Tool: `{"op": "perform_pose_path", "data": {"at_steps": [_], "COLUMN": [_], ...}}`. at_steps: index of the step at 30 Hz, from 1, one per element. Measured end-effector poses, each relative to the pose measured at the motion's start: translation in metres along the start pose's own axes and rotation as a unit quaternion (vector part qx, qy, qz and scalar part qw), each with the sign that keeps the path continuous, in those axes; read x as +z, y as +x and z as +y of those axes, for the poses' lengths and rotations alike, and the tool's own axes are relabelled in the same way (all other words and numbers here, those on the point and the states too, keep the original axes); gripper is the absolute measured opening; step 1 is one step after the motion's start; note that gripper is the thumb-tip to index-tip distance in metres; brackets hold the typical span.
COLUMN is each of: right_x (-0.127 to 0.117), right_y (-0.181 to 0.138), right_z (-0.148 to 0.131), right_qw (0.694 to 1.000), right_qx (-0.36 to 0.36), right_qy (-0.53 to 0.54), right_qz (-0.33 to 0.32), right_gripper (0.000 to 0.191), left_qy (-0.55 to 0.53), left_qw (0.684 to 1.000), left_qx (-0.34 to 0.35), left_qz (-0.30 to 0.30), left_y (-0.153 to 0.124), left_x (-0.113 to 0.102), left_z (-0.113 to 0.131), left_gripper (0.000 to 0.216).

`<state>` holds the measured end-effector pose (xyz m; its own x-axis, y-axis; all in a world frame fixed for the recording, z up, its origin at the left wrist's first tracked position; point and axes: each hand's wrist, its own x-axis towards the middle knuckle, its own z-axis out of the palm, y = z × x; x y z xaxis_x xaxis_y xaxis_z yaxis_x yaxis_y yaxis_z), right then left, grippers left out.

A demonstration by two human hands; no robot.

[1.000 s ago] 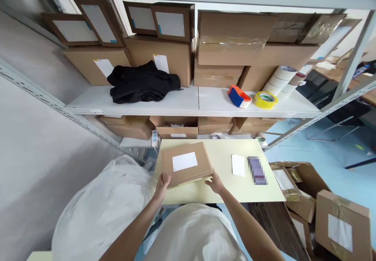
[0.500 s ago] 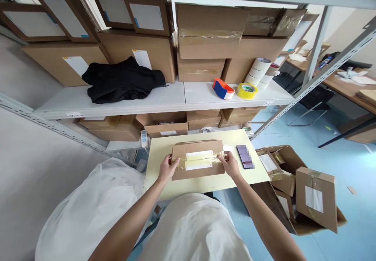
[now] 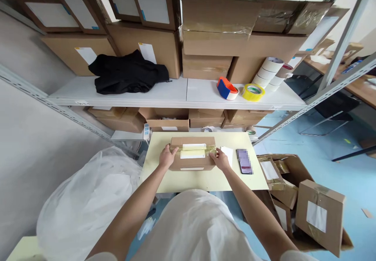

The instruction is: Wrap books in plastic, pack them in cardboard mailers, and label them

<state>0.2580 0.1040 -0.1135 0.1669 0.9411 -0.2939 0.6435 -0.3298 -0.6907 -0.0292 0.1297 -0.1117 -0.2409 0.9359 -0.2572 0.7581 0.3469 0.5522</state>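
A brown cardboard box point(image 3: 192, 164) rests on the pale yellow table point(image 3: 188, 183) in front of me. White labels and a band of clear tape run across its top. My left hand point(image 3: 167, 156) grips the box's left end, thumb on top. At the opposite end my right hand point(image 3: 220, 159) holds on in the same way, its fingers partly hidden behind the box. Just right of that hand lie a white paper point(image 3: 227, 154) and a phone point(image 3: 244, 161).
A metal shelf point(image 3: 164, 103) behind the table bears boxes, a black garment point(image 3: 129, 73), a tape dispenser point(image 3: 227, 88) and a yellow tape roll point(image 3: 253, 92). On the right, a large open carton point(image 3: 296, 161) holds several parcels. A white plastic bag point(image 3: 91, 202) bulges at left.
The box has turned slightly between both hands, so a front-side label now shows. It sits a little further left, uncovering more of the white paper. The camera view has shifted.
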Motion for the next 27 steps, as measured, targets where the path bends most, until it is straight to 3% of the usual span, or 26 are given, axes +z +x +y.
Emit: {"op": "perform_pose_path", "data": {"at_steps": [5,10,15,20,23,27], "right_x": [-0.001,-0.001,0.002,-0.002,-0.012,-0.019], "right_y": [0.007,0.012,0.012,0.018,0.028,0.045], "right_z": [0.005,0.012,0.014,0.034,0.064,0.106], "right_qw": [1.0,0.999,0.997,0.99,0.994,0.975], "right_qx": [-0.01,-0.018,-0.004,-0.054,-0.081,-0.065], "right_qy": [-0.001,0.014,0.056,0.11,-0.026,-0.184], "right_qz": [-0.02,-0.041,-0.052,-0.069,-0.062,-0.109], "right_gripper": [0.057,0.058,0.058,0.055,0.049,0.053], "left_qy": [0.062,0.096,0.144,0.165,0.16,0.165], "left_qw": [0.995,0.972,0.943,0.932,0.935,0.942], "left_qx": [0.025,0.141,0.293,0.322,0.315,0.292], "left_qz": [0.069,0.165,0.07,0.024,0.019,0.028], "left_y": [0.002,-0.012,-0.037,-0.051,-0.053,-0.056], "left_x": [0.004,0.007,0.017,0.029,0.029,0.031], "left_z": [0.004,0.006,0.024,0.039,0.041,0.047], "left_gripper": [0.069,0.05,0.036,0.036,0.035,0.034]}}
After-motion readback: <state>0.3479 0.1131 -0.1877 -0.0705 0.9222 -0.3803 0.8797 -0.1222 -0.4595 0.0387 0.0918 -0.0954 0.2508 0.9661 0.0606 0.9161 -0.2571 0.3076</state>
